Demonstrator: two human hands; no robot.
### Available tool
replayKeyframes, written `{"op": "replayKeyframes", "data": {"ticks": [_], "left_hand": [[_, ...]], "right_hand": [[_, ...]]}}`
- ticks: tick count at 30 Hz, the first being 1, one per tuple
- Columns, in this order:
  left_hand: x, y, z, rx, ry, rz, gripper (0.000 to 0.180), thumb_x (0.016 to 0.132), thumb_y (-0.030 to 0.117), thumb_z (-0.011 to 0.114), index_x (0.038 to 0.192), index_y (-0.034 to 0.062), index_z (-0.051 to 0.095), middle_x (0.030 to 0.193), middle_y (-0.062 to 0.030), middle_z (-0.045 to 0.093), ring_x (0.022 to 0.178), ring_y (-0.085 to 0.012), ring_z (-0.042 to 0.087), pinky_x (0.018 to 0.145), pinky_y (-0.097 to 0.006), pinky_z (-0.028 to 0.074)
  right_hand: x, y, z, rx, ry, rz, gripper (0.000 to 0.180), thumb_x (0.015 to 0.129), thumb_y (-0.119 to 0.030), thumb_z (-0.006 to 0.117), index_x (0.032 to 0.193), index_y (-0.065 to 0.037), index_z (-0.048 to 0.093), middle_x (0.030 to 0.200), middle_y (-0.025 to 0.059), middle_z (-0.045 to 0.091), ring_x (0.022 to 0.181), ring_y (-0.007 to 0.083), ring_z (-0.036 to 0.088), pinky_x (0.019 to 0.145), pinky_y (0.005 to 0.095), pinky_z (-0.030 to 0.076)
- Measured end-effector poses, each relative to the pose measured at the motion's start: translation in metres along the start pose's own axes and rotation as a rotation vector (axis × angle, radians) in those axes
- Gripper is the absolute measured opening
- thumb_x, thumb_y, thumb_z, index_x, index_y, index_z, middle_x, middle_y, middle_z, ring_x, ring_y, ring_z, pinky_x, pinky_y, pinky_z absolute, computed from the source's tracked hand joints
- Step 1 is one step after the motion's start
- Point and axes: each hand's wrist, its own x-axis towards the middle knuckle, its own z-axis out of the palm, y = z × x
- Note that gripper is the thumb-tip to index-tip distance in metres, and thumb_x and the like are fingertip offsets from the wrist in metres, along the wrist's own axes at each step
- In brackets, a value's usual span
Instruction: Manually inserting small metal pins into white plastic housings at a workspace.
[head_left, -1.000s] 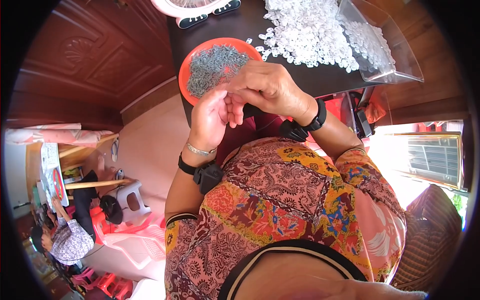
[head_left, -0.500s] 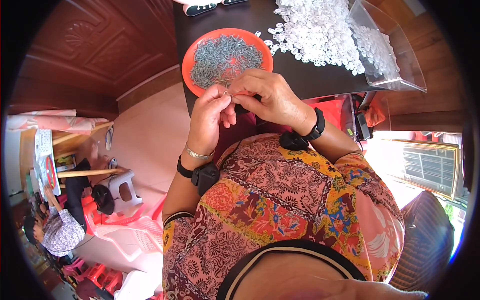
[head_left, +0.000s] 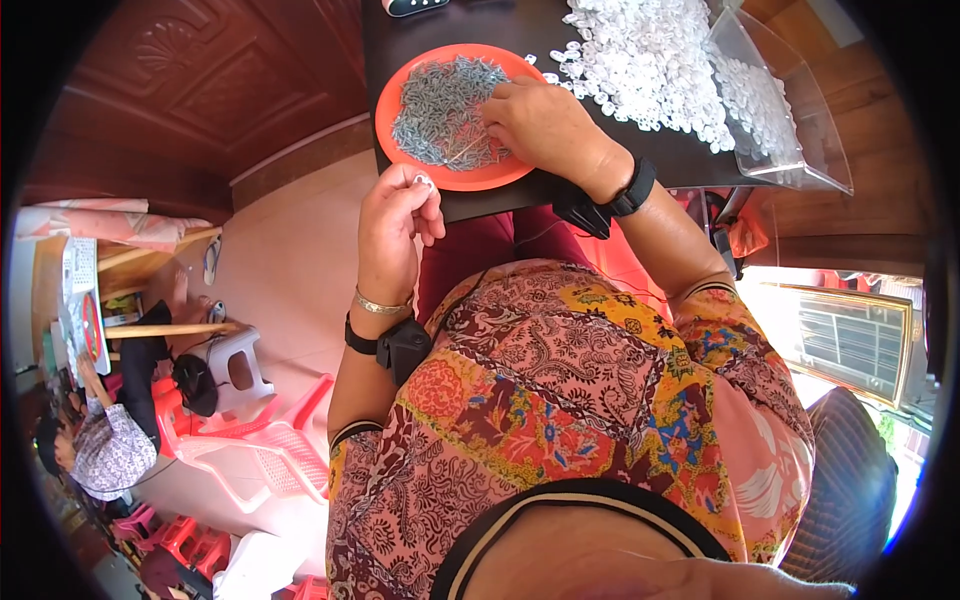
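Between the thumb and forefinger of my left hand [head_left: 392, 215] is a small white plastic piece with a hole [head_left: 424, 182], held just off the table's near edge. My right hand [head_left: 545, 125] reaches over the rim of a round orange plate [head_left: 398, 145]. Its curled fingers touch the heap of small grey screws [head_left: 440, 100] there, and the fingertips are partly hidden. A thin pale stick [head_left: 462, 153] lies among the screws. To the right of the plate is a large heap of white plastic pieces [head_left: 650, 60] like the one I hold.
A clear plastic tray [head_left: 830, 170] with more white pieces stands at the right of the dark table [head_left: 455, 205]. A shoe [head_left: 410, 6] shows at the far edge. On the left are a pink plastic chair [head_left: 250, 460], a grey stool [head_left: 240, 365] and another person [head_left: 115, 450].
My hands have come apart. The right hand has moved forward and right into the plate of screws; the left has drawn slightly back left, keeping the white piece.
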Motion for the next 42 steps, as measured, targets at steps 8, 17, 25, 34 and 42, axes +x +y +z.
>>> {"op": "replayKeyframes", "data": {"ticks": [8, 17, 25, 34, 42], "left_hand": [[0.002, 0.0, 0.003, 0.001, -0.012, -0.004, 0.016, 0.089, 0.018, 0.047, 0.077, 0.0074, 0.05, 0.067, -0.0005, 0.053, 0.053, -0.0085, 0.05, 0.049, -0.021, 0.036], [0.003, 0.002, 0.011, 0.08, -0.054, -0.024, 0.015, 0.087, 0.019, 0.046, 0.079, 0.0072, 0.05, 0.068, -0.0011, 0.051, 0.056, -0.0105, 0.049, 0.052, -0.022, 0.035], [0.005, 0.005, 0.014, 0.095, -0.066, 0.006, 0.014, 0.086, 0.019, 0.047, 0.079, 0.0066, 0.05, 0.067, -0.0006, 0.051, 0.056, -0.01, 0.049, 0.052, -0.022, 0.035], [0.018, 0.009, 0.026, 0.224, -0.007, 0.135, 0.015, 0.09, 0.017, 0.051, 0.08, 0.0055, 0.053, 0.061, 0.0024, 0.05, 0.052, -0.0045, 0.042, 0.049, -0.02, 0.033], [0.019, 0.005, 0.033, 0.181, -0.064, 0.196, 0.014, 0.091, 0.014, 0.052, 0.083, 0.0022, 0.054, 0.064, 0.0012, 0.05, 0.056, -0.0046, 0.044, 0.051, -0.02, 0.035]], "right_hand": [[0.0, 0.0, -0.008, 0.51, 0.102, 0.18, 0.01, 0.076, -0.014, 0.061, 0.081, -0.005, 0.064, 0.075, 0.0094, 0.065, 0.069, 0.0262, 0.064, 0.064, 0.035, 0.052], [-0.004, -0.006, -0.012, 1.063, 0.059, 0.437, 0.009, 0.079, -0.008, 0.066, 0.08, 0.0, 0.062, 0.071, 0.0034, 0.063, 0.066, 0.0091, 0.06, 0.062, 0.0248, 0.05], [-0.006, -0.007, -0.013, 1.353, 0.028, 0.393, 0.014, 0.086, -0.003, 0.063, 0.099, 0.001, 0.065, 0.083, 0.0031, 0.066, 0.074, 0.0071, 0.06, 0.069, 0.0215, 0.05], [-0.008, -0.01, -0.018, 1.419, 0.021, 0.439, 0.013, 0.09, -0.015, 0.063, 0.093, -0.003, 0.066, 0.076, -0.0004, 0.064, 0.068, 0.0058, 0.058, 0.062, 0.0209, 0.049], [-0.011, -0.023, -0.022, 1.468, 0.074, 0.368, 0.015, 0.091, -0.017, 0.063, 0.088, -0.002, 0.065, 0.074, -0.0009, 0.062, 0.069, 0.0051, 0.056, 0.063, 0.0208, 0.047]]}}
